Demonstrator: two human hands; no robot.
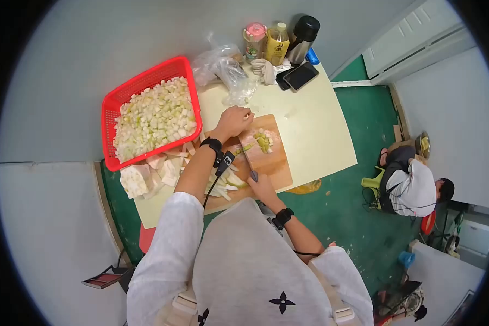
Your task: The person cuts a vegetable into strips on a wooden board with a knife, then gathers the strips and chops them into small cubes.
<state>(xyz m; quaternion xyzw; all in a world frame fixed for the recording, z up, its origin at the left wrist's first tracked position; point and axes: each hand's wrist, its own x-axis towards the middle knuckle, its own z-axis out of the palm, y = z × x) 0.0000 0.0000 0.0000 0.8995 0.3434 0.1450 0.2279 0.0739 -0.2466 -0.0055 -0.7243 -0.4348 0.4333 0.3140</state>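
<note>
My right hand (263, 187) is closed around the handle of a kitchen knife (248, 154), whose blade lies across a wooden cutting board (282, 167). At the far end of the blade, my left hand (234, 120) is closed with curled fingers; whether it grips anything is hidden. Small cut pieces of pale green vegetable (264, 141) lie on the board right of the blade. Under and beside my left forearm are long pale vegetable strips (221, 188). Larger white chunks (135, 181) sit at the table's left edge.
A red plastic basket (107, 117) full of diced vegetable stands at the left. Clear plastic bags (223, 68), a yellow-labelled bottle (277, 44), a pink-lidded cup (254, 41), a thermos (303, 41) and a phone (301, 76) are at the back. Another person (413, 185) sits at the right.
</note>
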